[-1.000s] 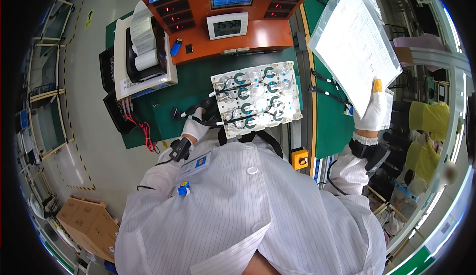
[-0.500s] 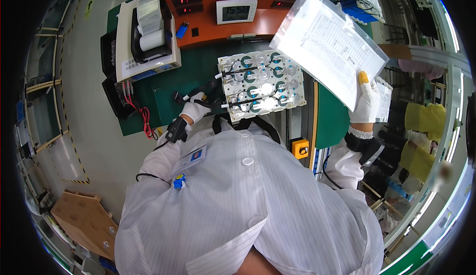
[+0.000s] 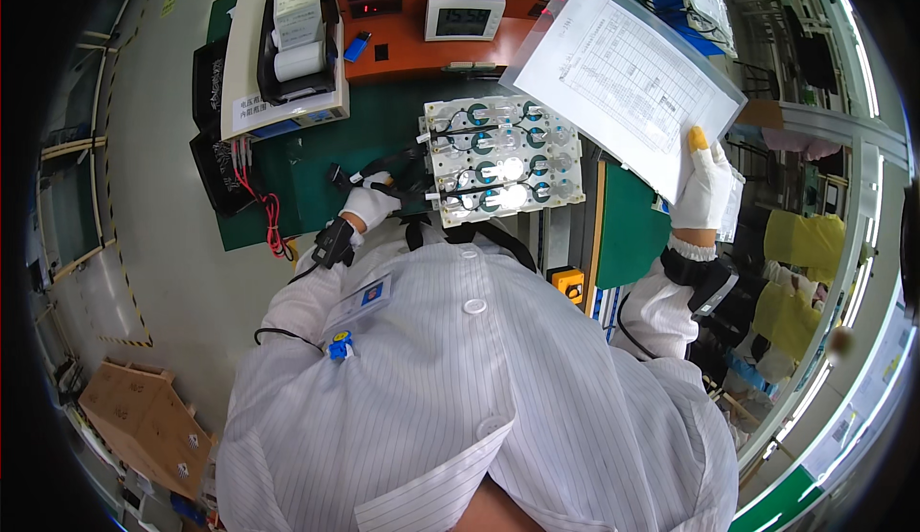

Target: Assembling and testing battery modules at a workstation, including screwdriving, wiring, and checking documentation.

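My right hand [image 3: 704,187], in a white glove with a yellow thumb tip, grips the lower right edge of a printed form in a clear sleeve [image 3: 623,81]. The sheet is tilted above the right side of the bench. My left hand [image 3: 372,204], also gloved, is closed at the black cables [image 3: 407,170] left of a bulb board; its fingertips are partly hidden. This white perforated board [image 3: 456,175] carries several clear glass bulbs with teal rings, and two bulbs [image 3: 515,167] near its front glow white. A small black connector [image 3: 337,176] lies beyond my left hand.
On the green bench [image 3: 326,149] stands a beige instrument [image 3: 251,62] with a paper roll [image 3: 300,60] and red test leads [image 3: 273,225]. Behind is an orange console [image 3: 402,57] with a white digital clock [image 3: 465,18]. A yellow switch box [image 3: 567,285] sits below the bench edge.
The form has shifted slightly left and turned flatter toward me, so its table shows more clearly. My left hand has moved slightly left, staying at the cables. The whole view has shifted a little.
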Motion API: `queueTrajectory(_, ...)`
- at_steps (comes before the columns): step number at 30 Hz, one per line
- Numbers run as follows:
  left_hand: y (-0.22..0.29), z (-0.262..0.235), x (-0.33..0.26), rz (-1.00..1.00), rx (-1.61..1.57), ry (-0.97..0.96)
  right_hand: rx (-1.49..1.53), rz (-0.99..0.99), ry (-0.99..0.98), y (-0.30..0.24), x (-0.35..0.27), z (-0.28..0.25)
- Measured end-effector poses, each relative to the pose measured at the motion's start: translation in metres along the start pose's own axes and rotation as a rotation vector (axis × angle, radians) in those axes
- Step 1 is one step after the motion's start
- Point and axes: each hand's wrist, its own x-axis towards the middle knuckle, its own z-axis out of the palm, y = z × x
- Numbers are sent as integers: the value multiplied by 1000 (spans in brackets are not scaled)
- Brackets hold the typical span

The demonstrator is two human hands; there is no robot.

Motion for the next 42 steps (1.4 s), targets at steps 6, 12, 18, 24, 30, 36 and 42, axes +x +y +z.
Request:
queueTrajectory(6,6,-5,2,7,-24,-47,-27,-13,50,2,-4,-11)
queueTrajectory(12,4,-2,3,13,-13,-30,-5,-34,54,1,-6,-6)
queueTrajectory(18,5,-2,0,35,-26,5,15,-50,45,2,-10,-3)
queueTrajectory(24,-2,3,1,60,-15,16,42,-92,96,0,-13,1)
queueTrajectory(30,-4,5,2,84,-7,34,65,-119,78,-1,-14,5)
queueTrajectory(36,-10,9,1,180,58,106,158,-164,46,3,-9,8)
queueTrajectory(42,18,8,-18,98,-212,288,177,-118,37,9,-8,9)
